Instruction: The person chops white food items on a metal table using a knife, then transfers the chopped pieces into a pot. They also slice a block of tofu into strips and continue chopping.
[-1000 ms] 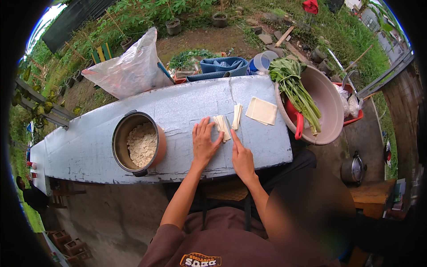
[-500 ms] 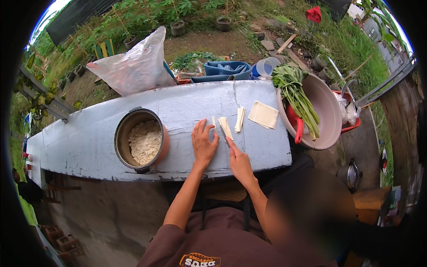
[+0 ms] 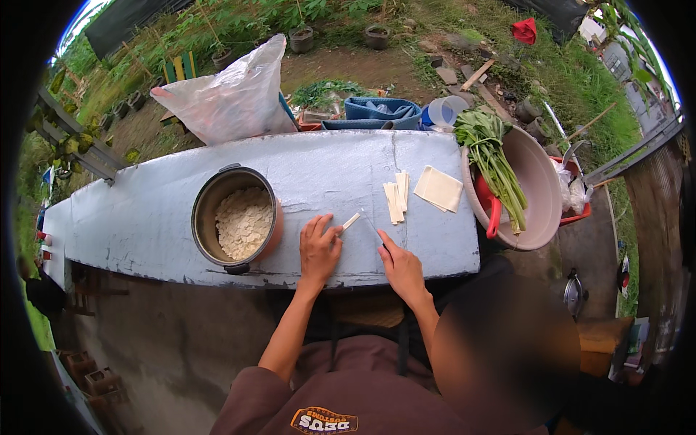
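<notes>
My left hand (image 3: 319,248) rests on the table, its thumb and fingertips closed on the near end of a thin pale dough strip (image 3: 351,220). In my right hand (image 3: 404,270) is a knife (image 3: 372,222) with a dark handle. Its blade points away from me, the tip close to the strip's far end. Right of the blade, two small stacks of cut dough strips (image 3: 395,202) lie side by side. Beyond them is a stack of square dough sheets (image 3: 438,188). A pot (image 3: 279,221) on the left holds many small pale flat pieces (image 3: 243,226).
A large basin (image 3: 542,217) with leafy greens (image 3: 500,163) and a red-handled item (image 3: 494,217) stands at the right edge of the grey table (image 3: 145,217). Along the back edge are a big plastic bag (image 3: 225,98), a blue container (image 3: 380,112) and a clear tub (image 3: 446,110).
The nearer stack of strips has shifted right, against the other stack. My left fingers have come down onto the single strip, which now lies slanted. The knife has moved away from the stack.
</notes>
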A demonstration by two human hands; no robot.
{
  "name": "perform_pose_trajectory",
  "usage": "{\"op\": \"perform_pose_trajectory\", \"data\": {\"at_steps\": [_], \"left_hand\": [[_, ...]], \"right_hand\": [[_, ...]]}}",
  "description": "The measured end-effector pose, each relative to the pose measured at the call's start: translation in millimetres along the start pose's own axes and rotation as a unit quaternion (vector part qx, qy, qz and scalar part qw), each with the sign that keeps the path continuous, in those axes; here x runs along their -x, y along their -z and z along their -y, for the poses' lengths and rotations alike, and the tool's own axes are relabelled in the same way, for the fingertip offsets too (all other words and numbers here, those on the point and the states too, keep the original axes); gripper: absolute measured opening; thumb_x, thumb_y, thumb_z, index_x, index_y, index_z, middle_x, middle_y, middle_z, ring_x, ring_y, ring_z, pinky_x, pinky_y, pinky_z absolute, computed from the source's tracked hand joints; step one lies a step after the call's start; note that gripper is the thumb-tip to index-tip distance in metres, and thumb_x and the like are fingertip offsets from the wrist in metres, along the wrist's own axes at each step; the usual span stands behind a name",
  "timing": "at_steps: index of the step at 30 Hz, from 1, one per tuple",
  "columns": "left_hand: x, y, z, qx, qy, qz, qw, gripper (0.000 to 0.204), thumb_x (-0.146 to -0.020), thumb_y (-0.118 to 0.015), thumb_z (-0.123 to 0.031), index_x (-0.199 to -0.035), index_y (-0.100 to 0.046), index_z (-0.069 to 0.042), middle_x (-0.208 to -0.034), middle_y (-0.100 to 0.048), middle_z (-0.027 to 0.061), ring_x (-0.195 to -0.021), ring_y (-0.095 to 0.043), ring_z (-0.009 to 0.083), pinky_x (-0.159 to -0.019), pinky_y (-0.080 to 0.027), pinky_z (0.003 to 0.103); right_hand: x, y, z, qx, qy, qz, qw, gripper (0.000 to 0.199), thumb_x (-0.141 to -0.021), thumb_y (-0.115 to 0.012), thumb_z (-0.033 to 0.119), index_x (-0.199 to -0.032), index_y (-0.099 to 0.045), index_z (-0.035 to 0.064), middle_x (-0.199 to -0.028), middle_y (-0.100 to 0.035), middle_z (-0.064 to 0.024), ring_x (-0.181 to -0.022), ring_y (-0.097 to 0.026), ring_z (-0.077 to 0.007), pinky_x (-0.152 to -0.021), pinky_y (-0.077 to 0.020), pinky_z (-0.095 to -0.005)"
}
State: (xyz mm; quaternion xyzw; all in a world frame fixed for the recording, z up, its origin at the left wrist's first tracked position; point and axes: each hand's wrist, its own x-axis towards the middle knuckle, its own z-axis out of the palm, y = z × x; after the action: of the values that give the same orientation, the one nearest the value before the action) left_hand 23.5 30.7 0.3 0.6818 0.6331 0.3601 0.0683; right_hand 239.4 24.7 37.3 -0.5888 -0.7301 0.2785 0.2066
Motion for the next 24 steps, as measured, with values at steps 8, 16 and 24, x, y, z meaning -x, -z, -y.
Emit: {"op": "perform_pose_trajectory", "data": {"at_steps": [8,16,24], "left_hand": [[-13.2,-0.8,1.5,-0.036,-0.065,0.038,0.997,0.039,-0.088,-0.068,-0.004,-0.125,-0.074,-0.016,-0.132,-0.060,0.0084,-0.125,-0.053,0.0277,-0.111,-0.037,0.043],[-11.5,-5.7,4.1,-0.061,-0.079,0.036,0.994,0.044,-0.087,-0.069,-0.006,-0.129,-0.073,-0.021,-0.130,-0.058,0.0075,-0.124,-0.052,0.0255,-0.111,-0.035,0.042],[-12.1,-2.3,0.5,-0.039,-0.071,0.030,0.996,0.042,-0.086,-0.069,-0.005,-0.126,-0.076,-0.018,-0.130,-0.060,0.0093,-0.126,-0.052,0.0284,-0.110,-0.036,0.043]], "right_hand": [[1.2,0.9,14.4,0.068,0.022,0.008,0.997,0.045,-0.105,-0.053,0.018,-0.150,-0.055,0.0256,-0.091,-0.064,-0.0157,-0.079,-0.068,-0.0419,-0.072,-0.0547,-0.0534],[2.8,-1.6,20.7,0.104,0.009,0.003,0.995,0.049,-0.103,-0.055,0.015,-0.150,-0.056,0.0279,-0.087,-0.063,-0.0148,-0.075,-0.067,-0.0402,-0.069,-0.0543,-0.0526],[-1.7,-11.2,19.4,0.131,0.006,-0.011,0.991,0.049,-0.104,-0.056,0.014,-0.150,-0.057,0.0284,-0.080,-0.061,-0.0153,-0.070,-0.065,-0.0403,-0.065,-0.0523,-0.0525]]}}
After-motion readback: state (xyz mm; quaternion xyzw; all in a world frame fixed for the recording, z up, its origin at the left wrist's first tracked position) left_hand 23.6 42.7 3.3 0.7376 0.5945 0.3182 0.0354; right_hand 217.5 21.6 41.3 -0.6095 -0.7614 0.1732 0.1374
